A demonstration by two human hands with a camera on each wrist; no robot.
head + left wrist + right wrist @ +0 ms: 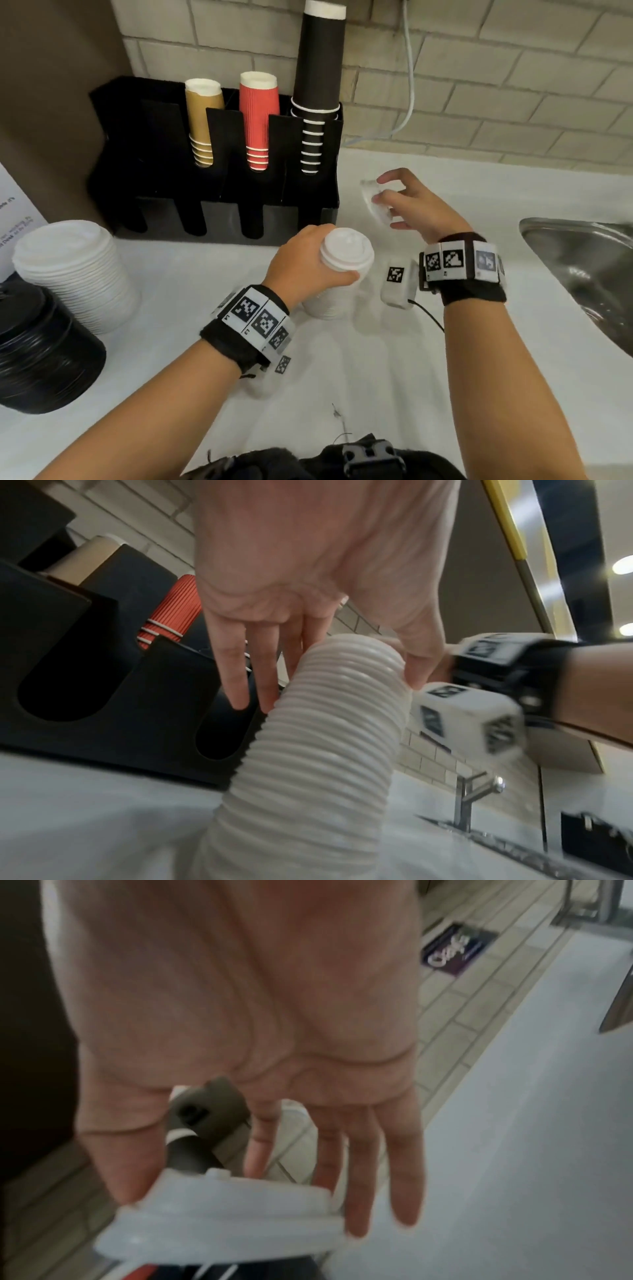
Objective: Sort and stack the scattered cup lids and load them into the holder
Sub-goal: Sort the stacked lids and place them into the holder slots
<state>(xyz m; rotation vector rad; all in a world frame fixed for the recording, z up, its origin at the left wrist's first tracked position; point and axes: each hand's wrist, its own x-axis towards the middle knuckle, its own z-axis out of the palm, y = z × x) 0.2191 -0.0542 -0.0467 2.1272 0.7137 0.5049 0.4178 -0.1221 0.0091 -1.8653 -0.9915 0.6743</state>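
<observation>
A stack of small white cup lids [337, 274] stands on the white counter [445, 377], gripped near its top by the left hand [301, 263], fingers curled round it; a single translucent lid [375, 202] is pinched, tilted, by the right hand [414, 205] just right of the black holder [219, 212]; a larger white lid stack [73, 270] and a black lid stack [41, 349] stand at the left.
</observation>
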